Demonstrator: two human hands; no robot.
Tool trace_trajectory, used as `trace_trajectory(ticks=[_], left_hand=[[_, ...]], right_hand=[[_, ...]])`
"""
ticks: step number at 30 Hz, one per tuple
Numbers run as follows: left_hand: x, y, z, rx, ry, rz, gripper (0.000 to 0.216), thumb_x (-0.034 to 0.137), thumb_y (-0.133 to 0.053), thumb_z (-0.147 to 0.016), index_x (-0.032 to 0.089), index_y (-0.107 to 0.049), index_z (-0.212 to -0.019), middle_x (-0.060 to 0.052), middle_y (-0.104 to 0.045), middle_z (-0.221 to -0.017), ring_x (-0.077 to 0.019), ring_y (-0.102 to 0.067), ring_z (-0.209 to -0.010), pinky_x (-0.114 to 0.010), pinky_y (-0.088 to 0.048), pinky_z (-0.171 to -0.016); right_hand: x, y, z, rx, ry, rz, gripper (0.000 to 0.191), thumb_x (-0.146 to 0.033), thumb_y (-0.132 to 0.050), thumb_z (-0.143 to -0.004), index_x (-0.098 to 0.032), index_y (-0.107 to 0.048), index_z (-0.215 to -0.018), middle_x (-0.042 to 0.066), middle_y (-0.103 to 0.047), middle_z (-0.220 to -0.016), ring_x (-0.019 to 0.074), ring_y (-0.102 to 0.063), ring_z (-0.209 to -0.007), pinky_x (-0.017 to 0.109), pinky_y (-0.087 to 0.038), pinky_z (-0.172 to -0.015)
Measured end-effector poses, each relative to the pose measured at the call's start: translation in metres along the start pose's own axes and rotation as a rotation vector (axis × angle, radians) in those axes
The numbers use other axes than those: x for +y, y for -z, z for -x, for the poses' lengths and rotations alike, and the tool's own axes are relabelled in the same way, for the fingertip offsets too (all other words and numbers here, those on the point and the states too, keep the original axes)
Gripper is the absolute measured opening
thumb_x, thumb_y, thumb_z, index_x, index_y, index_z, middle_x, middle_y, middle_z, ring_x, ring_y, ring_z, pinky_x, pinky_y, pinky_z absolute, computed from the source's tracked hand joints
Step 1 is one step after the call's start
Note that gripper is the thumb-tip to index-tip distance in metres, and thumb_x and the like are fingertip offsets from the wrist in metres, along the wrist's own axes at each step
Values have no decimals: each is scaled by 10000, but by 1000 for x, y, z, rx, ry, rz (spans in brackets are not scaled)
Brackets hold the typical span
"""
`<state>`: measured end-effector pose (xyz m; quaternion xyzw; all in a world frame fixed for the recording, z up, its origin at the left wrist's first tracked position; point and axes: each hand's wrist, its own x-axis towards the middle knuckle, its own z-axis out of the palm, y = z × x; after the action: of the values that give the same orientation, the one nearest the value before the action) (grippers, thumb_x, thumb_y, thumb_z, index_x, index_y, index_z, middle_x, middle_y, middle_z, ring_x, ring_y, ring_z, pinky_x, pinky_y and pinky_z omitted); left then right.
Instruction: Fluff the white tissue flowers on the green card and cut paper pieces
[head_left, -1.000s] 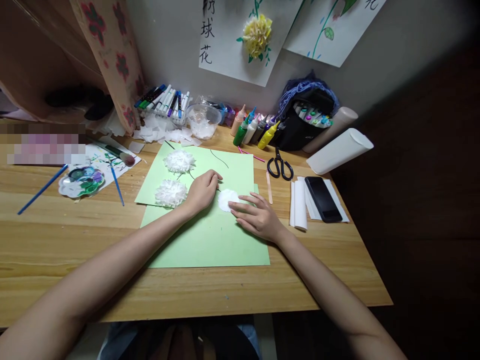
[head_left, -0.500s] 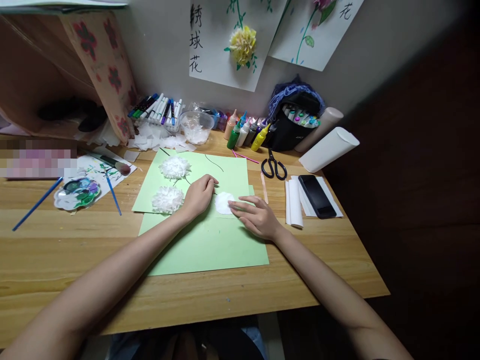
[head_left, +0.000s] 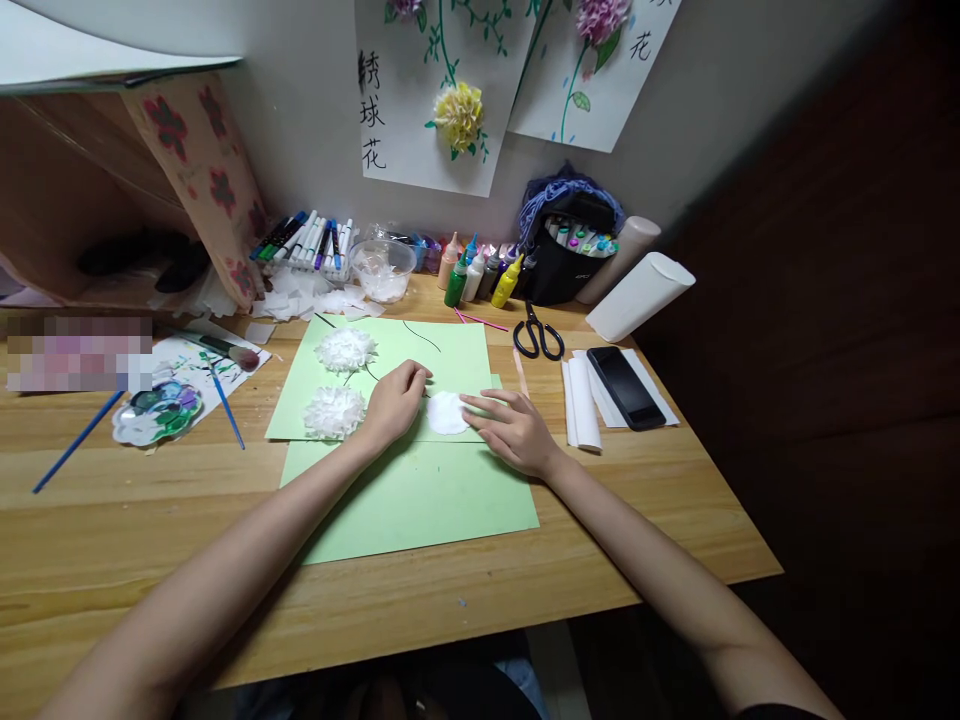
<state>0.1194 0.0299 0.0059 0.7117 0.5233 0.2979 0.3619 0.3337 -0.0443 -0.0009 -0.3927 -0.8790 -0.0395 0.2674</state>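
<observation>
A small white paper round (head_left: 446, 412) lies on a light green sheet (head_left: 420, 490) on the wooden table. My right hand (head_left: 511, 430) rests flat beside it, fingers stretched out and touching its right edge. My left hand (head_left: 395, 402) is curled, its fingertips pinched together just left of the round; what they hold is hidden. Two fluffy white paper flowers (head_left: 345, 349) (head_left: 334, 411) sit on the upper green sheet, left of my left hand, with thin black stem lines drawn nearby.
Black scissors (head_left: 538, 335), a dark phone (head_left: 622, 385) on white paper strips, a white roll (head_left: 639, 296), paint bottles (head_left: 480, 275), a marker bag (head_left: 566, 250), a clear bowl (head_left: 382, 268), markers, a paint palette (head_left: 156, 410) and blue brushes (head_left: 75, 438) surround the sheets.
Both hands keep their places by the white round. The view has tilted upward a little, so more of the wall pictures shows.
</observation>
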Motion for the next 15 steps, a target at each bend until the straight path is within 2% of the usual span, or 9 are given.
trace_trajectory(ticks=[3,6,11,15], left_hand=[[3,0,1,-22,11,-51,245,373,-398,-885,213,-583,-888,-14,-666,-816,-169,-586,-709,-283,-398,-645],[5,0,2,-29,14,-74,248,392,-400,-884,218,-577,-892,-12,-667,-815,-176,-585,-735,-286,-388,-653],[5,1,1,-35,15,-78,256,394,-393,-885,216,-575,-884,-10,-663,-816,-173,-580,-715,-286,-387,-649],[4,0,1,-26,3,-75,251,387,-396,-884,213,-578,-879,-8,-659,-810,-169,-575,-710,-284,-391,-655]], right_hand=[[1,-1,1,13,-21,-9,312,-213,-407,-936,-211,-705,-1026,-4,-683,-1150,216,-534,-1114,388,-467,-852],[1,-2,0,25,-8,23,307,-221,-416,-933,-190,-679,-1089,14,-652,-1207,222,-538,-1123,401,-466,-875],[0,-2,-2,24,41,76,277,-219,-448,-922,-202,-668,-1088,13,-636,-1231,225,-492,-1222,479,-318,-1080],[1,-1,-3,-76,79,69,329,-288,-434,-934,-201,-604,-1202,38,-540,-1348,241,-443,-1273,509,-267,-1105]])
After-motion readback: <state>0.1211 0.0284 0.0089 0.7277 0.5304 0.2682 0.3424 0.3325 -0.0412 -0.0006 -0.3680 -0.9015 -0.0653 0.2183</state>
